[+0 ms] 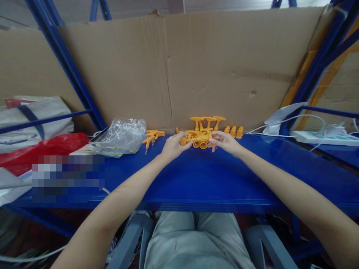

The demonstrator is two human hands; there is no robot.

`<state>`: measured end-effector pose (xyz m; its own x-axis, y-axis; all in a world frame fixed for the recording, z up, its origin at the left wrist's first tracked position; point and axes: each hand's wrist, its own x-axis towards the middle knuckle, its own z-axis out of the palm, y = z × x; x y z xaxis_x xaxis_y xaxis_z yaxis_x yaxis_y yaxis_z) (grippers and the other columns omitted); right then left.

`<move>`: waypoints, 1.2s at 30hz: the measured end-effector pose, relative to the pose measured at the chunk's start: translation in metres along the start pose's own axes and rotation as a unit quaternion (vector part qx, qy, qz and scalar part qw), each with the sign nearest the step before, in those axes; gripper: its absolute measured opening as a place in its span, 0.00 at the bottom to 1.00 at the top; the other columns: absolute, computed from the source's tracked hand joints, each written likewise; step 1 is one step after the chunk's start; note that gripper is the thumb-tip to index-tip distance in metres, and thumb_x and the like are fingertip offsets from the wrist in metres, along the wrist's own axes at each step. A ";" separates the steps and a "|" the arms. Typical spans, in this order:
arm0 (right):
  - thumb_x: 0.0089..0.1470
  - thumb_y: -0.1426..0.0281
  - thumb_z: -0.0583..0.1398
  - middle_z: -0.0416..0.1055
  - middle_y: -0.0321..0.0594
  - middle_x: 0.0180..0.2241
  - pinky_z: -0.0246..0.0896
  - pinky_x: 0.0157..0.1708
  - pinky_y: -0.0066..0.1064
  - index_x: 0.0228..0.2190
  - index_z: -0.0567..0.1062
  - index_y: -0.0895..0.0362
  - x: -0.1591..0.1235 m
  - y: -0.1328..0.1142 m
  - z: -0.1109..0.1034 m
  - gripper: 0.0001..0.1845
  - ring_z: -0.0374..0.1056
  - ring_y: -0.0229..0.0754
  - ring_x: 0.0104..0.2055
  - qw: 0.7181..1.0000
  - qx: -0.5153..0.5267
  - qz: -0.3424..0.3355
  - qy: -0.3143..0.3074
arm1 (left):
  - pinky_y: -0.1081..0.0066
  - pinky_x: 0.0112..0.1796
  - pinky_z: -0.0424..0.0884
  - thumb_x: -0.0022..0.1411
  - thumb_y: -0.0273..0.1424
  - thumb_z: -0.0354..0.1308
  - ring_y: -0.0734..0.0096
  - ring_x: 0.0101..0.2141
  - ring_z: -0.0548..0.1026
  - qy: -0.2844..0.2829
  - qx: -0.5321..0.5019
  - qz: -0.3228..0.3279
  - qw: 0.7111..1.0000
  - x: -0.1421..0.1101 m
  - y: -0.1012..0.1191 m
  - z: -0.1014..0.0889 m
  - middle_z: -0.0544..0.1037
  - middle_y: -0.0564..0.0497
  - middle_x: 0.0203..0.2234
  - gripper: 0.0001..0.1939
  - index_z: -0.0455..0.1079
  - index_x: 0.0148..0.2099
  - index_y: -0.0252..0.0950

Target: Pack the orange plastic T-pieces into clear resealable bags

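Note:
Between my two hands, an orange plastic corkscrew part (199,139) is held roughly level above the blue shelf. The fingers of my left hand (174,145) are closed round its left side, near a rounded end. At its right end, my right hand (225,142) grips with thumb and fingers. Round orange openings (203,145) show just under and behind the held part, partly hidden by it. Several T-shaped orange pieces (208,119) stand upright behind. To the left lie orange corkscrew handles (153,135) with metal spirals pointing down.
Several small orange caps (233,132) stand right of my hands against a cardboard wall (224,67). A clear plastic bag (125,136) and a red bag (53,149) lie left. A white power strip (325,137) with cables sits right. Blue posts (70,71) frame the shelf (202,183).

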<state>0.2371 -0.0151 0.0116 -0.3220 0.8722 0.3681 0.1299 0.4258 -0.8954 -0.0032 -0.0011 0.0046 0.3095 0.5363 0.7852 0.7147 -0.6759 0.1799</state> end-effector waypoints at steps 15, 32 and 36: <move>0.48 0.53 0.61 0.69 0.36 0.18 0.56 0.16 0.28 0.22 0.64 0.56 -0.005 -0.014 0.009 0.21 0.62 0.33 0.14 0.998 0.002 0.052 0.027 | 0.76 0.27 0.62 0.54 0.38 0.61 0.75 0.24 0.71 -0.015 -0.020 -0.009 1.000 0.000 0.006 -0.002 0.74 0.56 0.22 0.11 0.66 0.33 0.37; 0.45 0.51 0.62 0.69 0.34 0.22 0.62 0.26 0.32 0.28 0.68 0.57 -0.003 -0.009 0.005 0.22 0.63 0.33 0.18 0.996 -0.068 -0.050 -0.016 | 0.76 0.23 0.58 0.53 0.39 0.61 0.76 0.19 0.67 -0.079 -0.078 -0.097 0.989 -0.002 0.009 -0.005 0.68 0.60 0.15 0.11 0.67 0.31 0.37; 0.43 0.49 0.62 0.68 0.34 0.20 0.58 0.23 0.31 0.26 0.68 0.57 -0.005 -0.015 0.010 0.23 0.60 0.32 0.16 0.999 -0.050 -0.015 0.002 | 0.76 0.27 0.60 0.54 0.38 0.61 0.75 0.23 0.70 -0.047 -0.023 -0.058 0.997 -0.003 0.006 -0.004 0.74 0.56 0.21 0.10 0.69 0.33 0.36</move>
<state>0.2275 -0.0287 0.0205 -0.3229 0.8601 0.3949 0.2144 0.4729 -0.8546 -0.0021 -0.0088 0.0054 0.2855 0.6560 0.6987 0.7208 -0.6275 0.2946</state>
